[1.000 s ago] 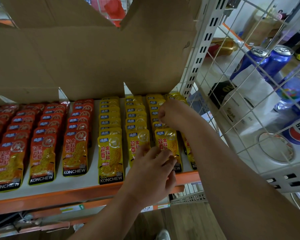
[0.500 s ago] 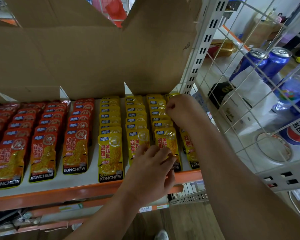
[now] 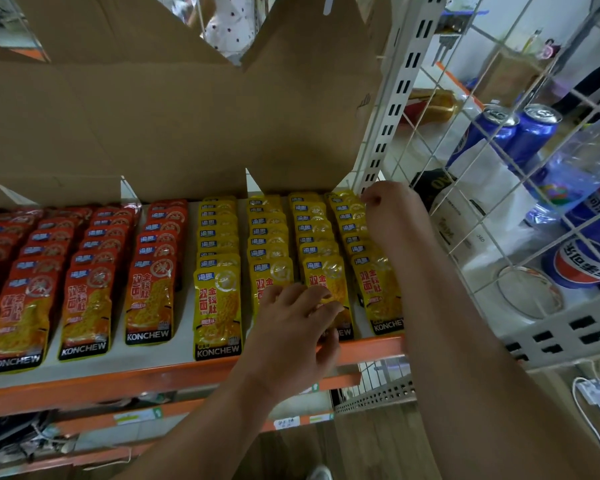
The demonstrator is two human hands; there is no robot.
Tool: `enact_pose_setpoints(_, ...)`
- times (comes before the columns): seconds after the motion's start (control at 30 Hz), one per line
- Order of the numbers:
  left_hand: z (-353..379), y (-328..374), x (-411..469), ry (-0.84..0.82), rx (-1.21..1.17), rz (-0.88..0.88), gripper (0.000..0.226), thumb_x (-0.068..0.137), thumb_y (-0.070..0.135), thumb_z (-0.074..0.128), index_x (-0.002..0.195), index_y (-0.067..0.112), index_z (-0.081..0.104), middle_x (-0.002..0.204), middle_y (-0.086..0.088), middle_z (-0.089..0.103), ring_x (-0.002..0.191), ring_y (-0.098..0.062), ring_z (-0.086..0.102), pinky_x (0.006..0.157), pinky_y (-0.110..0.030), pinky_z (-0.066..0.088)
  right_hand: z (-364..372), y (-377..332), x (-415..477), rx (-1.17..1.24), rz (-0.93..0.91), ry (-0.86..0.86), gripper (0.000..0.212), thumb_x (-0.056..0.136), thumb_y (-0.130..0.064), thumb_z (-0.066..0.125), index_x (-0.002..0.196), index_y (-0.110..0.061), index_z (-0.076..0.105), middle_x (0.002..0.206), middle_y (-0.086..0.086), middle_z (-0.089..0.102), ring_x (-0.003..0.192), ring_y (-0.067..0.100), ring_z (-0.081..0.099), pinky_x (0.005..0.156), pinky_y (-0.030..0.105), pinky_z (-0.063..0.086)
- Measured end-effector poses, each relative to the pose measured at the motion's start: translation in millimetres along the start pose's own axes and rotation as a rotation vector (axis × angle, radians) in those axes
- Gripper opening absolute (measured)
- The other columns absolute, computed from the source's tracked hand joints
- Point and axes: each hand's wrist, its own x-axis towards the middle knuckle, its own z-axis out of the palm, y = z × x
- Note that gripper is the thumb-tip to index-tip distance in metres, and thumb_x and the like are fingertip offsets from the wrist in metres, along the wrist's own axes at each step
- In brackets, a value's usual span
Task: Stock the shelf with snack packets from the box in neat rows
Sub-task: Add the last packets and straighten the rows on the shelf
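Yellow snack packets point(image 3: 218, 271) lie in several overlapping rows on the right part of the shelf point(image 3: 146, 375), red packets point(image 3: 90, 271) in rows on the left. My left hand point(image 3: 298, 327) rests with spread fingers on the front packets of the two middle yellow rows. My right hand point(image 3: 388, 206) is at the back of the rightmost yellow row point(image 3: 371, 268), its fingers curled at the rear packets beside the white upright. The open cardboard box point(image 3: 187, 116) hangs over the back of the shelf with its flaps down.
A white slotted upright point(image 3: 399, 95) and a wire grid panel point(image 3: 499, 188) close the shelf's right side. Behind the grid stand blue cans point(image 3: 530, 133) and plastic bottles. An orange shelf edge with price tags runs below.
My right hand has moved rightward and back, from the third yellow row to the rear of the rightmost row. My left hand has stayed on the front packets.
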Motion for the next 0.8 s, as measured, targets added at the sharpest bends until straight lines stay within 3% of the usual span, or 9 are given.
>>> enact_pose_setpoints(0.17, -8.9, 0.9, 2.0, 0.013, -0.017, -0.085, 0.038, 0.083, 0.036, 0.063, 0.118, 0.028, 0.073, 0.125, 0.004, 0.068, 0.114, -0.021, 0.058, 0.095, -0.04, 0.038, 3.7, 9.4, -7.2, -0.079, 0.017, -0.047, 0.027, 0.096, -0.011, 0.047, 0.099, -0.021, 0.072, 0.095, 0.004, 0.067, 0.076, 0.022, 0.061, 0.06, 0.029, 0.047)
enact_pose_setpoints(0.27, -14.1, -1.7, 0.4, 0.031, -0.003, -0.073, 0.037, 0.083, 0.035, 0.065, 0.118, 0.028, 0.073, 0.124, 0.004, 0.068, 0.112, -0.022, 0.06, 0.095, -0.044, 0.042, 7.0, 8.3, -2.7, -0.079, 0.068, -0.063, 0.023, 0.097, -0.012, 0.048, 0.099, -0.021, 0.069, 0.091, 0.0, 0.06, 0.066, 0.011, 0.05, 0.051, 0.023, 0.031)
enact_pose_setpoints(0.37, -15.9, -9.6, -4.0, 0.023, 0.035, -0.062, 0.037, 0.084, 0.035, 0.067, 0.121, 0.029, 0.073, 0.126, 0.005, 0.066, 0.114, -0.023, 0.06, 0.094, -0.048, 0.043, 9.2, -0.2, 6.7, -0.049, 0.15, -0.145, 0.031, 0.094, -0.009, 0.049, 0.116, -0.018, 0.069, 0.108, 0.005, 0.064, 0.081, 0.019, 0.057, 0.062, 0.026, 0.042)
enact_pose_setpoints(0.5, -15.2, -11.5, -6.6, -0.013, 0.077, -0.03, 0.037, 0.086, 0.037, 0.066, 0.122, 0.029, 0.071, 0.127, 0.005, 0.065, 0.115, -0.023, 0.059, 0.096, -0.051, 0.043, 18.0, -23.4, 18.2, -0.19, -0.006, -0.222, 0.042, 0.091, -0.002, 0.045, 0.116, -0.023, 0.072, 0.122, 0.006, 0.064, 0.106, 0.028, 0.061, 0.082, 0.036, 0.055)
enact_pose_setpoints(0.6, -13.8, -11.3, -6.3, -0.06, 0.125, -0.01, 0.037, 0.089, 0.04, 0.062, 0.124, 0.029, 0.07, 0.128, 0.005, 0.064, 0.116, -0.021, 0.057, 0.098, -0.05, 0.043, 33.0, -42.4, 31.2, -0.327, -0.145, -0.274, 0.039, 0.091, 0.001, 0.044, 0.112, -0.017, 0.072, 0.113, 0.01, 0.068, 0.095, 0.028, 0.062, 0.075, 0.034, 0.055)
enact_pose_setpoints(0.8, -13.8, -10.8, -7.4, -0.082, 0.137, -0.006, 0.036, 0.09, 0.041, 0.061, 0.123, 0.029, 0.069, 0.13, 0.004, 0.062, 0.116, -0.02, 0.057, 0.097, -0.05, 0.044, 58.6, -56.1, 46.9, -0.436, -0.218, -0.414, 0.037, 0.089, 0.002, 0.052, 0.117, -0.015, 0.07, 0.108, 0.008, 0.069, 0.096, 0.028, 0.066, 0.071, 0.034, 0.051)
